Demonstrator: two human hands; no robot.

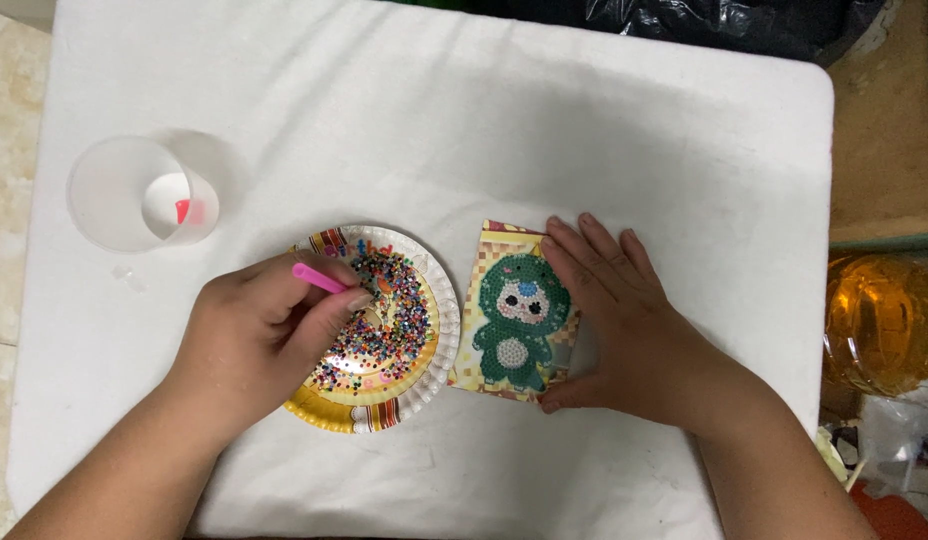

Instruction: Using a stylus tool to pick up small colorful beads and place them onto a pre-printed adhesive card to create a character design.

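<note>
Left hand: clamped on pink tool, tip among the beads on the paper plate.
Right hand: flat, fingers spread, pinning bead card.
Relation: card lies just right of plate, long axis upright on table.

A worktop covered in white cloth fills most of the view, its cloth lightly creased. Near its left edge stands a translucent plastic cup, upright, with a small red piece lying on its bottom. Just below the cup a tiny clear scrap rests on the cloth. Beyond the far edge lies crumpled black plastic sheeting. To the right of the worktop, off its edge, sits an amber, translucent plastic bottle, with clutter below it too blurred to tell. Pale floor tiles show on the left.
</note>
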